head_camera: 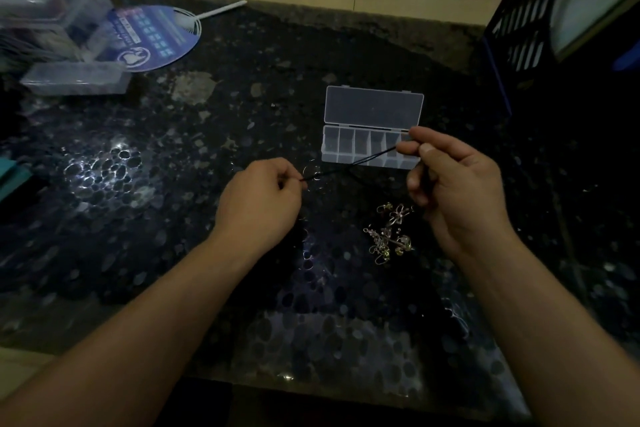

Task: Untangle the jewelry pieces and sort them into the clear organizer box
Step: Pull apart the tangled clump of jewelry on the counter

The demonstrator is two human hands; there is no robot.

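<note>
Above the dark speckled stone countertop (180, 156), the left hand (258, 199) pinches one end of a thin black cord (349, 168) while the right hand (457, 184) pinches the other between thumb and forefinger, the cord stretched between them in front of the clear plastic organizer box (372, 128), which lies open with its lid flat behind its compartments. Just beside the right hand, a tangled heap of small gold-coloured jewelry pieces (389, 234) rests on the counter, near the box but apart from it
</note>
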